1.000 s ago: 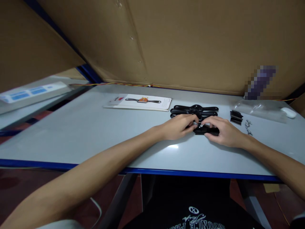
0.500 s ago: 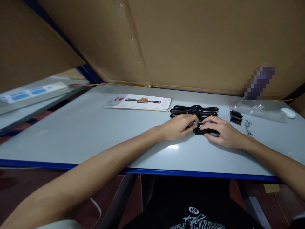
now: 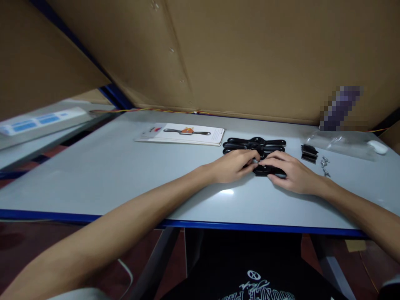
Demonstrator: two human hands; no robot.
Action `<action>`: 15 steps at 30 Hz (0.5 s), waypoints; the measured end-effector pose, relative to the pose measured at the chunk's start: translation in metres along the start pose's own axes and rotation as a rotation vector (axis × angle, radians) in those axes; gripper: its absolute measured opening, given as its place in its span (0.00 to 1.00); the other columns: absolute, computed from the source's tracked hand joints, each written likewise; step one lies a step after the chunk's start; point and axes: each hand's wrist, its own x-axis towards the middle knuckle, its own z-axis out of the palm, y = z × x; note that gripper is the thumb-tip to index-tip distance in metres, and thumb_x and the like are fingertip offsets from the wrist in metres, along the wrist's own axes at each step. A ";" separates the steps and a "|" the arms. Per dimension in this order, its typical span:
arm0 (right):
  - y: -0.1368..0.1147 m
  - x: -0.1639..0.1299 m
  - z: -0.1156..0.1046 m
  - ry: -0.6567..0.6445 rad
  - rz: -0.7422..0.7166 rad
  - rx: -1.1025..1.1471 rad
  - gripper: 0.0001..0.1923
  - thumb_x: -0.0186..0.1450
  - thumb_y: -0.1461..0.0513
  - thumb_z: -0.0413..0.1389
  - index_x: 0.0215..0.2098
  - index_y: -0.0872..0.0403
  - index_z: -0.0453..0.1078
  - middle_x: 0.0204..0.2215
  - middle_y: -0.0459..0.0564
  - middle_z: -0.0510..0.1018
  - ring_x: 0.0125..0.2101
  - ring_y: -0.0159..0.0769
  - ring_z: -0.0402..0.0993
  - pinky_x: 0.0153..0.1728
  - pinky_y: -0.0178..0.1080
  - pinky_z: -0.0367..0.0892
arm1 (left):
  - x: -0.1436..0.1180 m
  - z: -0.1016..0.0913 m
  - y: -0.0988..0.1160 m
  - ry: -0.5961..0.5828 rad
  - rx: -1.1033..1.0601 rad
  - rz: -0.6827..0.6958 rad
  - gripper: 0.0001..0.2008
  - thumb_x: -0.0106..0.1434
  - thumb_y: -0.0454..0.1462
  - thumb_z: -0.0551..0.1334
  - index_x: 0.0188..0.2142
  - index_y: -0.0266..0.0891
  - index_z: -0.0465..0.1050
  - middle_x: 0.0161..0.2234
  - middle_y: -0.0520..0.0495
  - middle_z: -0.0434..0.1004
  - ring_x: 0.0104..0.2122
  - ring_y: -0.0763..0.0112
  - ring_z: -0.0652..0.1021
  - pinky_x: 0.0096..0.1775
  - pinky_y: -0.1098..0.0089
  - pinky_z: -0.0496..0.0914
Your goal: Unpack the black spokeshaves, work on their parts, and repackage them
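Observation:
Both my hands are closed around a black spokeshave that lies nearest to me among a row of similar ones. My left hand covers its left handle, thumb and fingertips bent in at the middle. From the other side, my right hand grips the right handle, its fingertips on the middle part close to my left thumb. Just behind, several more black spokeshaves lie side by side. Whether a small screw is between my fingertips, I cannot make out.
Dark flat blades are stacked to the right, beside several silver screws. A clear plastic bag and a white rounded object lie farther right. Printed cards showing a spokeshave lie left. Cardboard walls the table's back.
My right fingertips have shifted slightly left at the middle of the spokeshave, toward my left thumb. My left hand has stayed almost still.

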 end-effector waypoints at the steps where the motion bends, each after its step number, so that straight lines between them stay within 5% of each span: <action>1: 0.000 0.000 0.000 0.000 0.004 -0.001 0.21 0.72 0.62 0.54 0.62 0.49 0.73 0.53 0.57 0.77 0.52 0.48 0.75 0.54 0.55 0.73 | 0.000 0.000 0.000 -0.001 -0.001 0.001 0.10 0.74 0.38 0.53 0.45 0.37 0.70 0.32 0.48 0.76 0.31 0.68 0.74 0.37 0.66 0.67; 15: -0.004 0.001 -0.002 0.006 0.088 0.007 0.14 0.69 0.60 0.56 0.53 0.51 0.69 0.45 0.55 0.79 0.45 0.46 0.77 0.46 0.49 0.73 | 0.000 0.000 -0.001 -0.003 0.008 -0.008 0.10 0.74 0.38 0.53 0.45 0.37 0.71 0.31 0.47 0.75 0.31 0.67 0.74 0.36 0.66 0.66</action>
